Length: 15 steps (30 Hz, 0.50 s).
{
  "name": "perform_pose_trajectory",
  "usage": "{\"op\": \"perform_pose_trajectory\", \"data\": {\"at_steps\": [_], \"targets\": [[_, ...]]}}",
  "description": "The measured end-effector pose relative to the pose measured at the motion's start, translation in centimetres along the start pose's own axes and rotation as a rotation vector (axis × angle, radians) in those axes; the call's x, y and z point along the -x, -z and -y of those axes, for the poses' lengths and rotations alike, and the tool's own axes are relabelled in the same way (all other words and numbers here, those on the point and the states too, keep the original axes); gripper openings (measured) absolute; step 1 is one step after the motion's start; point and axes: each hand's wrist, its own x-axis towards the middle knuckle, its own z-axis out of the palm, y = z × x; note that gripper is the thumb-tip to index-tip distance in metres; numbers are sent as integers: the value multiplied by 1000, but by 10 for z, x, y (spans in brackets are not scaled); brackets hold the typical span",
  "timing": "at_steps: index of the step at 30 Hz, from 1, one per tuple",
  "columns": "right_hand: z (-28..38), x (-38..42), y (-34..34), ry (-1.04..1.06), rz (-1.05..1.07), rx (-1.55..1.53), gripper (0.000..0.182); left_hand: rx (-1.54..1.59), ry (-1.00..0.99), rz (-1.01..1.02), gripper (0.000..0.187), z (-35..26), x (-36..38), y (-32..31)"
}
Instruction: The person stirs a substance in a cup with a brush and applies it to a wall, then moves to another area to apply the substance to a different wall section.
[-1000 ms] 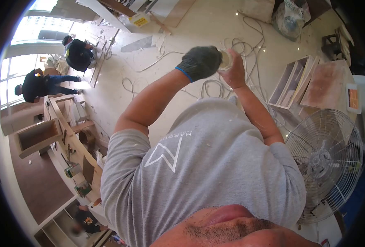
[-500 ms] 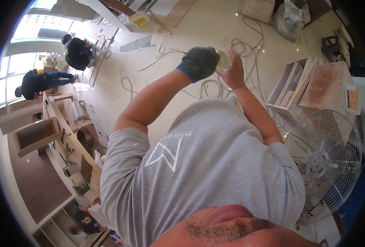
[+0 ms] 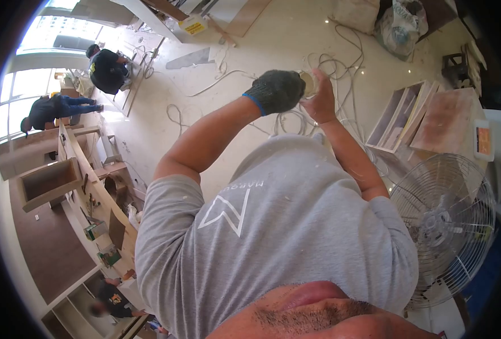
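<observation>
My left hand (image 3: 275,92), in a dark knit glove with a blue cuff, is closed in front of my chest. Its fingers press up against a round, pale yellowish thing (image 3: 307,85) that looks like a small tub or roll. My bare right hand (image 3: 320,100) grips this thing from the other side, thumb and fingers around it. The glove covers much of it, and I cannot tell what else the left fingers hold. Both hands are raised above the floor, over loose cables (image 3: 295,120).
A wire fan (image 3: 439,220) stands close on my right, beside wooden boxes (image 3: 442,121). A plastic sack (image 3: 400,28) lies at the far right. Left are a long wooden bench (image 3: 104,189) and an open drawer box (image 3: 50,183). Several co-workers (image 3: 108,70) are along the left.
My gloved left hand has moved slightly right and down, now covering more of the round thing. The right hand stays almost still. A co-worker at lower left has shifted a little.
</observation>
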Motion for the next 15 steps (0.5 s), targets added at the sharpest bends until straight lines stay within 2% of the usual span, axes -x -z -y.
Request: {"op": "perform_pose_trajectory", "data": {"at_steps": [5, 8, 10, 12, 15], "targets": [[1, 0, 1, -6, 5, -30, 93, -24, 21, -80, 17, -3, -5, 11], [2, 0, 2, -6, 10, -20, 94, -109, -18, 22, 17, -3, 3, 6], [0, 0, 1, -8, -11, -19, 94, -173, 51, -53, 15, 4, 4, 15], [3, 2, 2, -4, -9, -24, 94, -127, 15, -150, 13, -3, 4, 20], [3, -1, 3, 16, 6, -26, 93, -88, -113, -117, 13, -11, 6, 3]]}}
